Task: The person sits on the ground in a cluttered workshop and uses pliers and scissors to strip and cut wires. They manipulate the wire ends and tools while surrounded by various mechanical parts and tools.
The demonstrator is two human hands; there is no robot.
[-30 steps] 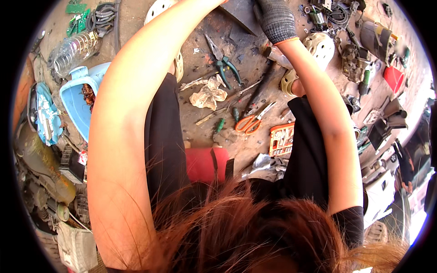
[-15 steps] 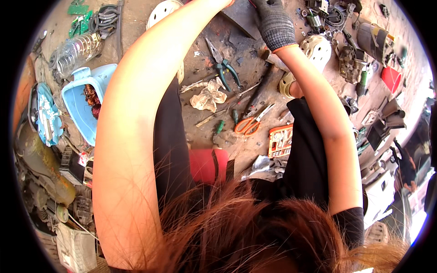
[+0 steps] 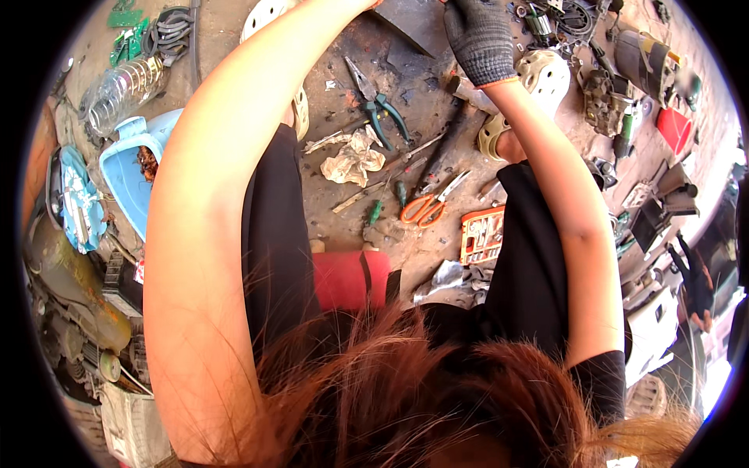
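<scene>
My right hand [image 3: 481, 43], in a dark grey knitted glove with an orange cuff, reaches to the top edge, where its fingers are cut off. Whatever it may hold is out of sight. My left forearm [image 3: 211, 203] runs up past the same edge, so that hand lies outside the picture. Between the two arms is a dark flat plate [image 3: 406, 23], partly cut off and close to my right hand. Below it on the ground lie green-handled pliers [image 3: 376, 101], crumpled brownish paper [image 3: 355, 158] and orange-handled scissors [image 3: 429, 207].
A hammer [image 3: 472, 93] lies below my right hand, by my shoe. Nearer are an orange tool case [image 3: 481, 234] and a red seat [image 3: 351, 279]. At left stand a light-blue basin [image 3: 125, 168] and a clear plastic bottle [image 3: 121, 93]. Scattered machine parts and a red container [image 3: 672, 129] are at right.
My right gloved hand has shifted slightly right. The left forearm has moved a little left, covering more of the blue basin. The view itself has shifted slightly.
</scene>
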